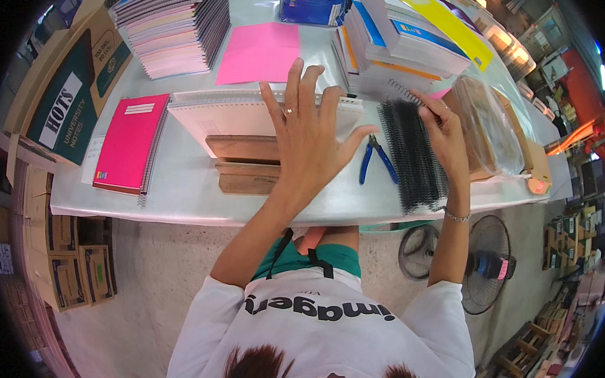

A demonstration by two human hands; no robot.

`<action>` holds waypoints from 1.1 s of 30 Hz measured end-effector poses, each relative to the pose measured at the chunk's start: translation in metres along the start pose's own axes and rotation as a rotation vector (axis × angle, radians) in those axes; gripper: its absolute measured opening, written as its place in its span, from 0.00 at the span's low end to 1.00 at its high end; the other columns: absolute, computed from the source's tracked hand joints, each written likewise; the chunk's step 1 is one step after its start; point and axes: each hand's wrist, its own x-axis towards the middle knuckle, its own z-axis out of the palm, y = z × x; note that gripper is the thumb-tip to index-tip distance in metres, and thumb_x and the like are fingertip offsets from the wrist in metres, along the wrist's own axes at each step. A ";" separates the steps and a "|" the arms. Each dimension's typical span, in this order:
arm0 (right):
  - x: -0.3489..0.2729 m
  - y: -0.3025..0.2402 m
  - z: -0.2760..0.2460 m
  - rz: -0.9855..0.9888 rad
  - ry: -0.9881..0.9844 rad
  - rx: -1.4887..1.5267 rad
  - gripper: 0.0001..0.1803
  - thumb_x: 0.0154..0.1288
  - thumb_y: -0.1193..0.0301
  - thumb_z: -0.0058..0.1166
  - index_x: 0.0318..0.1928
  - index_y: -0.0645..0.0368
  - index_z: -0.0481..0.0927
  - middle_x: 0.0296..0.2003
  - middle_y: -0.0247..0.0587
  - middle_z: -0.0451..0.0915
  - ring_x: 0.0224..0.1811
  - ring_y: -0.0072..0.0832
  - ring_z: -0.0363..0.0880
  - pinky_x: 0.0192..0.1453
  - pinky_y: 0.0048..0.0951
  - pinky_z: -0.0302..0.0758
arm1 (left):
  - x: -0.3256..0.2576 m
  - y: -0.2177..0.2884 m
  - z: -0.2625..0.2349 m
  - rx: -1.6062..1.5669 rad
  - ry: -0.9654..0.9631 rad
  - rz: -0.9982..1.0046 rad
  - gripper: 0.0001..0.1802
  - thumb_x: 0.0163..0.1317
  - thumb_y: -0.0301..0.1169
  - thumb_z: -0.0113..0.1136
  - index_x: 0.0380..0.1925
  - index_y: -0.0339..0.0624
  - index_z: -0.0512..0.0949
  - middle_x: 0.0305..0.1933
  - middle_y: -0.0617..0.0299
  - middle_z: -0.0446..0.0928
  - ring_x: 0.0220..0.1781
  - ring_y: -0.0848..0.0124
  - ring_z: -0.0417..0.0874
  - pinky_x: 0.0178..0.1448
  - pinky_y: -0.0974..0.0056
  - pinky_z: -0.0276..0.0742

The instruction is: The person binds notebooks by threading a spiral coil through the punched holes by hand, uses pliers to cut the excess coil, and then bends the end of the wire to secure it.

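Note:
My left hand [312, 131] is spread over a stack of punched white sheets [214, 116] standing on edge, its fingers apart; whether it presses on them I cannot tell. Wooden blocks [246, 147] stand against the near side of the sheets, partly hidden by my left hand. Between thumb and fingers, my right hand [446, 131] pinches a spiral binding coil [405, 90], which points toward the sheets. Below that hand lies a pile of black spiral coils [410, 153]. Blue-handled cutting pliers [378, 159] rest between the sheets and the pile, handles toward me.
A pink spiral notebook [133, 139] lies at left, before a tall stack of spiral notebooks [177, 32]. Behind the sheets is a pink sheet [258, 53]. Book stacks [399, 50] rise at the back right; a plastic-lined box [490, 130] stands at right. A fan [487, 264] is below the table.

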 end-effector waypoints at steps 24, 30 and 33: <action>-0.042 -0.057 0.030 -0.260 -0.343 -0.159 0.11 0.54 0.70 0.63 0.39 0.46 0.87 0.35 0.32 0.74 0.43 0.28 0.69 0.59 0.38 0.54 | -0.100 -0.020 0.017 0.128 0.185 0.195 0.15 0.44 0.49 0.68 0.33 0.63 0.82 0.40 0.77 0.75 0.51 0.74 0.66 0.67 0.49 0.38; -0.050 -0.056 0.035 -0.257 -0.408 -0.183 0.09 0.55 0.71 0.61 0.38 0.43 0.86 0.34 0.31 0.72 0.41 0.30 0.68 0.60 0.39 0.54 | -0.108 -0.019 0.018 0.143 0.193 0.187 0.15 0.39 0.45 0.72 0.30 0.63 0.81 0.40 0.77 0.72 0.52 0.73 0.67 0.68 0.48 0.37; -0.050 -0.056 0.034 -0.292 -0.391 -0.187 0.09 0.55 0.71 0.61 0.37 0.41 0.86 0.34 0.32 0.72 0.40 0.30 0.67 0.61 0.39 0.53 | -0.108 -0.019 0.020 0.137 0.199 0.185 0.13 0.40 0.44 0.71 0.29 0.64 0.81 0.40 0.78 0.72 0.52 0.73 0.66 0.68 0.48 0.37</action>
